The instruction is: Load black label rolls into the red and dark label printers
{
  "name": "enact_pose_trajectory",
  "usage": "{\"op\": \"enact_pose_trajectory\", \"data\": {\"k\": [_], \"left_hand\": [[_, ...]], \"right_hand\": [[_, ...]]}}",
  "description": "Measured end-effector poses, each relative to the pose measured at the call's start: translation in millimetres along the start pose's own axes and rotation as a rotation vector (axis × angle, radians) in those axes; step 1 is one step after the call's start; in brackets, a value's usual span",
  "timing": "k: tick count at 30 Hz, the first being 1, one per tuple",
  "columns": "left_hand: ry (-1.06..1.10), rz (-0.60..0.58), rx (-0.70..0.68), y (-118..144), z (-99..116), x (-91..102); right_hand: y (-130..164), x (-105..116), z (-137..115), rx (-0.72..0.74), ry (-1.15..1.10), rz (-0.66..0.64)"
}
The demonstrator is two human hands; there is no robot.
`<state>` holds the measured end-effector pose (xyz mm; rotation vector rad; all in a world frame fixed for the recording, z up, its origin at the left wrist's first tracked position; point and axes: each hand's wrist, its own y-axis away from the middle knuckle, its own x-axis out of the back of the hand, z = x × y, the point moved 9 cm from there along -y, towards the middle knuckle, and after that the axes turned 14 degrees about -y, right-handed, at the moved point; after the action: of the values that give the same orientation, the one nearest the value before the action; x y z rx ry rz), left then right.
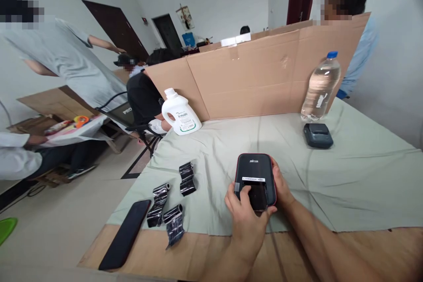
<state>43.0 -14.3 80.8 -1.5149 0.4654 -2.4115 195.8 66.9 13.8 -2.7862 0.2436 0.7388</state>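
A small black printer with a red rim (254,168) lies on the pale green cloth (330,185) near the table's front. My left hand (246,216) rests on its near end, thumb and fingers on the dark lid. My right hand (280,185) cups the printer's right side. To the left lie three black film rolls, partly unwound (187,178) (158,200) (174,222), and a black phone (125,233) face down.
A second dark printer (317,135) and a clear water bottle (320,86) stand at the back right, a white detergent bottle (180,112) at the back left. A cardboard wall (257,75) closes off the far edge. Other people sit and stand at the left and behind the cardboard.
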Motion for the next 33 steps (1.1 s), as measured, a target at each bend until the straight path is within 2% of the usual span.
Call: {"op": "enact_pose_trajectory", "data": {"k": [5, 9, 12, 14, 16, 19, 22, 29, 33], "left_hand": [[0.036, -0.002, -0.013, 11, -12, -2.4], [0.260, -0.031, -0.037, 7, -24, 1.8], [0.516, -0.079, 0.049, -15, -43, 0.9], [0.663, -0.188, 0.104, -35, -52, -8.7], [0.804, -0.325, 0.080, -54, -50, -20.0], [0.983, -0.457, -0.022, -70, -41, -31.0], [1.086, -0.469, -0.010, -72, -41, -39.2], [1.135, -0.448, 0.038, -67, -40, -44.3], [1.138, -0.446, 0.045, -67, -39, -45.6]], "right_hand": [[-3, 2, -2, -0.057, 0.033, 0.030], [-2, 7, -6, -0.044, 0.075, 0.086], [7, -2, -35, 0.169, 0.201, 0.037], [19, -15, -61, 0.346, 0.335, -0.036], [31, -30, -80, 0.466, 0.477, -0.125], [44, -50, -88, 0.545, 0.626, -0.267], [51, -60, -87, 0.589, 0.682, -0.340], [54, -62, -85, 0.638, 0.680, -0.339], [52, -63, -83, 0.614, 0.717, -0.335]]}}
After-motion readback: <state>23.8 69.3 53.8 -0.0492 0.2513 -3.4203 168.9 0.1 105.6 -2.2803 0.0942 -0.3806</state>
